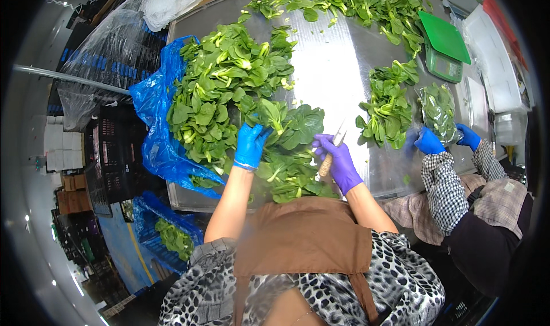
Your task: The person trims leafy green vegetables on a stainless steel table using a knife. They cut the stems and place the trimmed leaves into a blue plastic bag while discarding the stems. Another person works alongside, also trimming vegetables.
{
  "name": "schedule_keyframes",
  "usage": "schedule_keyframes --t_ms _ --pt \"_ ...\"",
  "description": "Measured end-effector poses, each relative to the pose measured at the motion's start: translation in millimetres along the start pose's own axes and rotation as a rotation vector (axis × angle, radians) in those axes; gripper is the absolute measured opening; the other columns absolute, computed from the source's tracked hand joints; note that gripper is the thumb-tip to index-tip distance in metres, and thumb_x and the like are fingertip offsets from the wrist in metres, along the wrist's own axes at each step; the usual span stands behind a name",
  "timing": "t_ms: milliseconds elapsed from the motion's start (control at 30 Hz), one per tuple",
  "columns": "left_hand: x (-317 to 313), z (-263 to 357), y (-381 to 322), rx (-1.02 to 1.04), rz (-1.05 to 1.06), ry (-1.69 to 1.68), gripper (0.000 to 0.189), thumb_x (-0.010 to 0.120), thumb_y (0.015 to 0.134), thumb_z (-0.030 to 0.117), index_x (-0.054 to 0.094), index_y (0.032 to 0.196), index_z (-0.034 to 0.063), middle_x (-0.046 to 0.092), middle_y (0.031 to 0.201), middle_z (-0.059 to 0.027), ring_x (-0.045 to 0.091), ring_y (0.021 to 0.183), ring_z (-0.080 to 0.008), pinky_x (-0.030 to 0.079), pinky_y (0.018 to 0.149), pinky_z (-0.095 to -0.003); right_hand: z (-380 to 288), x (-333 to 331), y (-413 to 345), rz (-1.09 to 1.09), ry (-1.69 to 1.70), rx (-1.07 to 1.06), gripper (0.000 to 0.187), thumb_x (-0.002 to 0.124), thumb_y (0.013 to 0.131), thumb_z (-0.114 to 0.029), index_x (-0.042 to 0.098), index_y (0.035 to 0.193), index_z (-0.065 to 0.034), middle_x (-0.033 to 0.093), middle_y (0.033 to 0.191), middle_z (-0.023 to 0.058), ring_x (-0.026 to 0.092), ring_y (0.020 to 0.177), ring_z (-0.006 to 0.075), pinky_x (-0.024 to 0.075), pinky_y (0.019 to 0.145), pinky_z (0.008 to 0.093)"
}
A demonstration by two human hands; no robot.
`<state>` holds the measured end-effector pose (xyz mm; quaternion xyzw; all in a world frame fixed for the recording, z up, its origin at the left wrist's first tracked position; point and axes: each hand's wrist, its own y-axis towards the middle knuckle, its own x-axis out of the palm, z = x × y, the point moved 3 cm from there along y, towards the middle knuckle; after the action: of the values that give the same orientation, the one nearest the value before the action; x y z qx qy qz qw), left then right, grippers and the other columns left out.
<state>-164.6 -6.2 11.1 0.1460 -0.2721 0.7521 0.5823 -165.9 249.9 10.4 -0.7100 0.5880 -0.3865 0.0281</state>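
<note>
My left hand (250,146), in a blue glove, has its fingers curled around the leaves of a bok choy (275,114) at the right edge of a large heap of bok choy (215,94). Leaves partly hide those fingertips. In a purple glove, my right hand (341,165) holds a knife (326,164) by its wooden handle, the blade pointing up and away from me. A dark green leafy rosette (305,126) spreads between both hands. More bok choy (296,182) lies below them, against the table edge by my brown apron.
Blue plastic sheeting (161,132) borders the heap on the metal table (266,21). Another bok choy pile (389,111) lies right. A co-worker's blue-gloved hands (429,140) hold a filled clear bag (438,109) near a green scale (444,64). A blue-lined crate (146,227) stands lower left.
</note>
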Motion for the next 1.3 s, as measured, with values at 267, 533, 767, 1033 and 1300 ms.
schedule_keyframes --t_ms 267,533,767,1033,1300 --pt "30.7 -10.1 -28.8 -0.056 -0.087 -0.116 0.040 0.063 0.088 0.011 0.053 0.126 0.0047 0.059 0.120 -0.0072 0.058 0.106 -0.0210 0.048 0.093 -0.0373 -19.3 71.2 -14.0 -0.308 0.109 0.190 0.033 0.065 0.091 -0.029 0.058 0.107 -0.0013 0.069 0.098 0.0113 0.063 0.072 0.0110 0.0463 0.059 0.0196" --pt "26.8 -20.1 -25.5 0.420 0.041 1.105 0.069 0.080 0.073 0.021 0.049 0.133 0.0077 0.054 0.128 -0.0155 0.053 0.114 -0.0282 0.043 0.098 -0.0381 -23.8 -29.4 5.0 0.092 0.365 -0.120 0.046 0.060 0.093 -0.032 0.049 0.131 -0.0091 0.057 0.126 0.0114 0.050 0.097 0.0126 0.0419 0.074 0.0238" --pt "3.3 -63.5 8.2 0.194 -0.061 1.261 0.041 0.065 0.079 0.007 0.065 0.119 0.0072 0.065 0.112 -0.0178 0.063 0.100 -0.0287 0.049 0.090 -0.0347 24.0 -50.0 8.3 0.159 0.017 -0.048 0.038 0.061 0.087 -0.014 0.055 0.123 0.0010 0.068 0.100 0.0113 0.062 0.076 0.0127 0.0442 0.061 0.0227" --pt "-35.1 -2.8 10.4 0.141 0.195 0.718 0.029 0.070 0.087 0.019 0.067 0.106 -0.0028 0.069 0.098 -0.0072 0.063 0.084 -0.0131 0.050 0.077 -0.0276 5.3 -7.3 -6.7 0.130 -0.070 -0.145 0.030 0.061 0.087 -0.008 0.060 0.115 0.0026 0.067 0.093 0.0092 0.059 0.069 0.0108 0.0453 0.060 0.0216" --pt "14.6 51.2 -47.0 0.029 0.111 0.596 0.029 0.069 0.087 0.017 0.066 0.107 -0.0047 0.070 0.098 -0.0077 0.063 0.083 -0.0130 0.051 0.077 -0.0281 -62.1 50.5 -13.1 -0.063 -0.510 -0.501 0.027 0.064 0.086 -0.006 0.065 0.112 -0.0014 0.068 0.094 0.0046 0.061 0.080 0.0088 0.0492 0.067 0.0237"
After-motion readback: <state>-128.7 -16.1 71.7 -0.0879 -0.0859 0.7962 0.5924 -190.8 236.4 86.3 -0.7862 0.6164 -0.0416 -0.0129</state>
